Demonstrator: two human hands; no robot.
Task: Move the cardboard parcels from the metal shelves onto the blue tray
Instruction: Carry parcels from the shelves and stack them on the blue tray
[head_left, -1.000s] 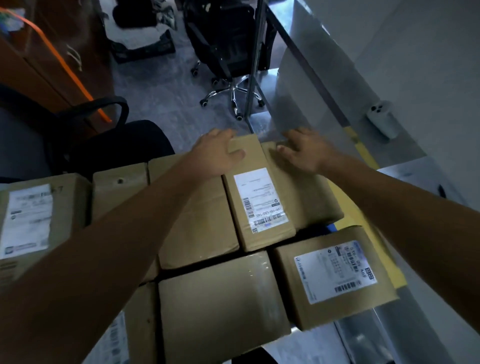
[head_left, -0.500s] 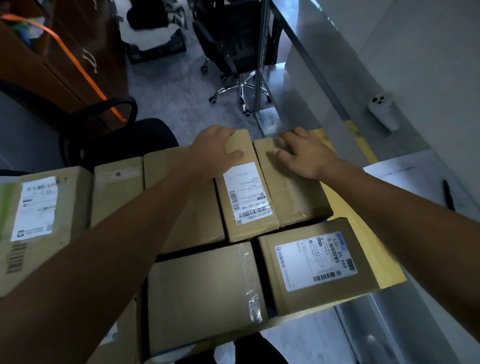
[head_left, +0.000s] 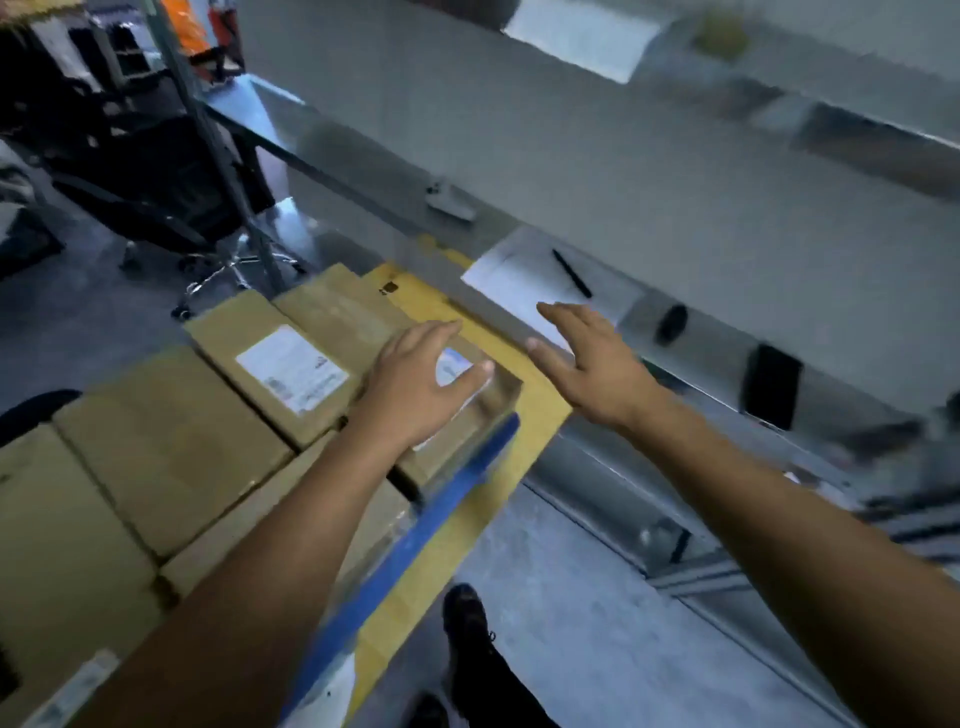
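**Parcels, left block.** Plain cardboard parcels (head_left: 156, 447) sit packed edge to edge on the blue tray (head_left: 415, 535). No writing shows on their tops. The nearest one carries a pale strip at its lower edge, too blurred to read.

**Labelled parcel** (head_left: 280, 364). On the tray, touching its neighbours. It has a white shipping label with dark barcode-like marks; no text is legible.

**Left hand** (head_left: 421, 384). Fingers straight and spread, holding nothing, laid over the corner parcel (head_left: 467, 415) at the tray's right rim. Whether the palm presses it cannot be told. A second white label shows between thumb and fingers, unreadable.

**Yellow sheet** (head_left: 498, 338). It lies beneath the tray and juts out towards the shelf.

**Right hand** (head_left: 587, 364). Fingers straight and spread, empty, in the air between the tray and the metal shelf (head_left: 639, 312).

**Shelf contents.** White paper (head_left: 509, 270) with a pen (head_left: 571, 273) on it, and further right a black slab (head_left: 771, 387). No brand is visible.

**Progress.** Judged well advanced, since the tray looks nearly full. No parcel is clearly seen on the lower shelf, and the blurred shapes on the upper shelf cannot be identified.
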